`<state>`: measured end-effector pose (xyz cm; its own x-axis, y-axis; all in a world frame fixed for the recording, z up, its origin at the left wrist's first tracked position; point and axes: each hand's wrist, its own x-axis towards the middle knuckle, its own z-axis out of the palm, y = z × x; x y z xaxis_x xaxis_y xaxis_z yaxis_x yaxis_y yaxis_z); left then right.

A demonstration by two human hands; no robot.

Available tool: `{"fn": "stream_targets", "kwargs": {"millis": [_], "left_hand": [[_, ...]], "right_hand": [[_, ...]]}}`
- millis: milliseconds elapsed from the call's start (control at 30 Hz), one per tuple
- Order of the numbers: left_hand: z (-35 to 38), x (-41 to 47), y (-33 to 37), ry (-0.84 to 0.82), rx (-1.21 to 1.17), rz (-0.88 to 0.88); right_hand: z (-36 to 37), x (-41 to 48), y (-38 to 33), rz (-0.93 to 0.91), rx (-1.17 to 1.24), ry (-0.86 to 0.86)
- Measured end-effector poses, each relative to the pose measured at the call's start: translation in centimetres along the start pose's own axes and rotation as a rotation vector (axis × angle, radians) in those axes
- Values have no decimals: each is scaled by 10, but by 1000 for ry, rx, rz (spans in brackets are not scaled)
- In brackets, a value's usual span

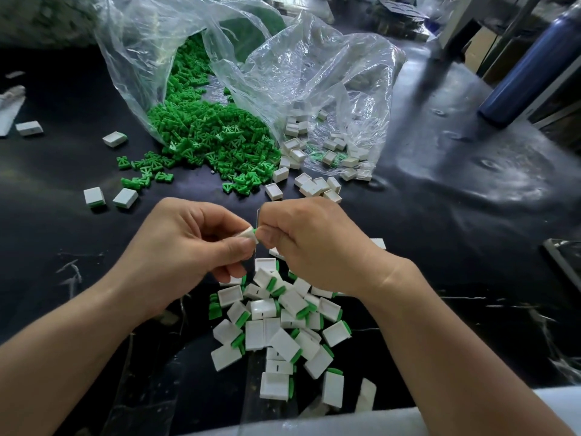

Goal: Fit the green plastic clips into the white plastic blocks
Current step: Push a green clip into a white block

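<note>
Fingers (240, 247) tight on block (246, 234) w/ clip (254, 230)

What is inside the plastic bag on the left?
Green clips fill the bag and spill from its mouth onto the table. Its far end is hidden by folds.

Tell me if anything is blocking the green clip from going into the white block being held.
Nothing visible does. The left hand pinches the white block, the right hand pinches the green clip, and the clip meets the block's end with no object between them. Fingers hide most of the joint.
</note>
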<state>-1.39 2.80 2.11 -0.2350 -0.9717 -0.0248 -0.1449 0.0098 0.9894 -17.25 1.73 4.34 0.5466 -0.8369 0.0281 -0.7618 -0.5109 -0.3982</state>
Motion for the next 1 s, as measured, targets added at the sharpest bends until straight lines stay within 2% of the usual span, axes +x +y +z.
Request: {"fn": "stream_targets", "kwargs": {"millis": [167, 233, 400, 500, 633, 833, 1000], "left_hand": [[-1, 0, -4, -48, 91, 7], [-1, 1, -3, -64, 46, -8], [-2, 3, 4, -33, -181, -30], [-1, 3, 3, -35, -201, -46], [-2, 4, 1, -59, -232, -43], [-4, 4, -2, 15, -262, 72], [-2, 5, -1, 40, -242, 45]], "right_hand": [[1, 0, -2, -46, -138, -61], [1, 0, -2, -45, -113, -48], [2, 0, -1, 39, 250, 123], [4, 1, 4, 99, 349, 91], [2, 1, 8, 206, 712, 74], [2, 4, 9, 341, 1204, -91], [6, 4, -4, 333, 1372, -249]]}}
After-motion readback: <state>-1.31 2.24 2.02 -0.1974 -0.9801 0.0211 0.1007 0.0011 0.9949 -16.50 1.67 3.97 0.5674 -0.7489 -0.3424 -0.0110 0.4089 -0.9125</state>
